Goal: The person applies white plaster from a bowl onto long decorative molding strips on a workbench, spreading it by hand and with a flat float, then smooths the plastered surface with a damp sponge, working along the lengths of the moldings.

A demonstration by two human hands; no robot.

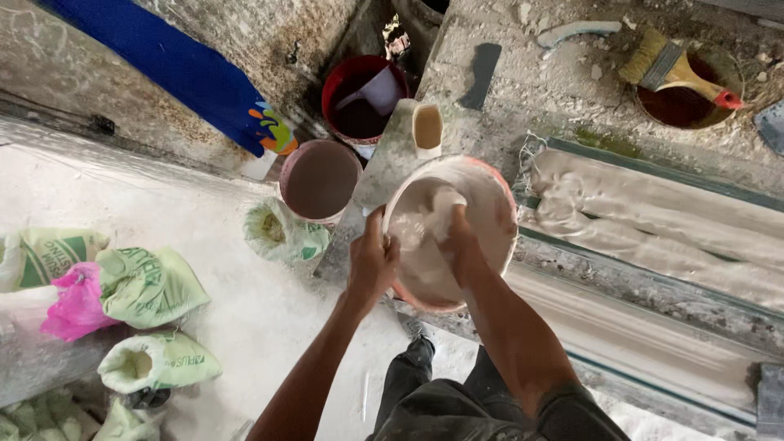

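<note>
From the head camera we look straight down on our two bare arms reaching to a round bowl [490, 192] with an orange-red outside, full of pale wet plaster. It sits at the edge of a rough, dust-covered bench [572, 90], just beside a long mould [653, 220] filled with the same pale mix.

Our left hand [371, 263] is curled closed over the near-left rim of the bowl, thumb up along the edge, clamping it. Our right hand [459, 237] is down inside the bowl, fingers buried in the mix and coated white; a lump of plaster sits at the fingertips, and we cannot tell how far the fingers are bent under it.

Just left of the bowl stands a pinkish bucket [320, 180], with a dark red bucket [363, 98] behind it holding a pale scoop [376, 91]. A flat trowel blade [392, 155] leans between the buckets and the bowl. At the far right a wide paintbrush [678, 72] lies across a round tin [694, 110]. On the white floor to the left lie green-and-white sacks [151, 286] and a pink bag [77, 302].
</note>
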